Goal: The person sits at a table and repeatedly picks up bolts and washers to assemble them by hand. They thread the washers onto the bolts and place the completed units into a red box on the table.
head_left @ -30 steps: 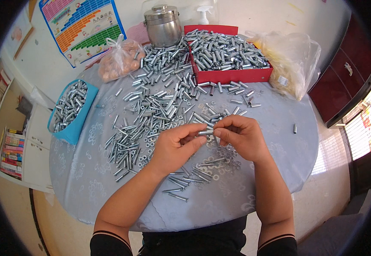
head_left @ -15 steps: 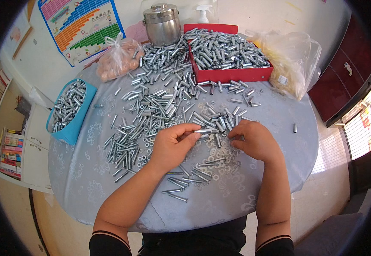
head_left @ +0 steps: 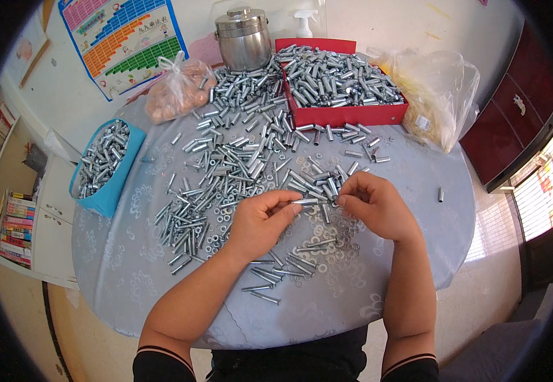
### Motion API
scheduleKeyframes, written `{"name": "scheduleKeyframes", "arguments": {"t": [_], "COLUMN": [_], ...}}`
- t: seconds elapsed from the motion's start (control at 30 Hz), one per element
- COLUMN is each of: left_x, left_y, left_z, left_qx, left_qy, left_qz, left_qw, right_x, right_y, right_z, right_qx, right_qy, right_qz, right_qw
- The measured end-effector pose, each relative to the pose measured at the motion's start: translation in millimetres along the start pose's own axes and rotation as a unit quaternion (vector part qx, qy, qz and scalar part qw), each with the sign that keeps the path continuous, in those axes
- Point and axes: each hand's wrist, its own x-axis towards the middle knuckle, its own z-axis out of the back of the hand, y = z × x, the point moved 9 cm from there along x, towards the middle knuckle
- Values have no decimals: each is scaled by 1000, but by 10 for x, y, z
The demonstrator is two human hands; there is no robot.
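Note:
Over the middle of the table my left hand [head_left: 259, 219] pinches a shiny metal sleeve [head_left: 307, 201] between thumb and fingers, its free end pointing right. My right hand [head_left: 376, 205] is closed just right of that end, thumb and fingertips together; whatever they hold is too small to make out. Below the hands lie flat washers [head_left: 323, 268] and several long bolts [head_left: 264, 297]. A heap of loose bolts [head_left: 187, 223] with nuts among them spreads left of my left hand. More metal sleeves [head_left: 311, 181] lie just beyond both hands.
A red box [head_left: 353, 115] heaped with sleeves stands at the back, beside a steel pot [head_left: 243, 48]. Clear bags [head_left: 178, 95] [head_left: 439, 102] flank them. A blue bin [head_left: 108, 198] of metal parts stands left. One sleeve [head_left: 441, 194] lies alone at right on the grey tablecloth [head_left: 130, 286].
My right hand has moved slightly left, closer to the end of the sleeve. My left hand keeps its grip on the sleeve, which sits slightly lower.

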Motion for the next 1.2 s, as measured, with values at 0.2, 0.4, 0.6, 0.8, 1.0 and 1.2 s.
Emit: {"name": "scheduleKeyframes", "arguments": {"t": [0.2, 0.4, 0.6, 0.8, 1.0, 1.2], "left_x": [11, 4, -2, 24, 41, 45], "left_y": [21, 4, -25, 31, 44, 50], "left_z": [-6, 9, -24, 35, 114, 124], "left_qx": [-29, -25, -26, -62, -83, -87], "left_qy": [3, -1, 10, -12, -57, -54], "left_qz": [0, 7, 12, -1, 5, 3], "left_qw": [1000, 1000, 1000, 998, 995, 995], "right_x": [49, 45, 37, 36, -3, -14], "right_y": [10, 41, 98, 77, 212, 140], "right_z": [-142, -207, -236, -223, -360, -600], "right_qx": [71, 66, 83, 67, -255, -321], "right_qy": [-22, 12, 8, -3, 68, 111], "right_qz": [30, 38, 36, -6, 179, 156], "right_qw": [997, 997, 996, 998, 948, 928]}}
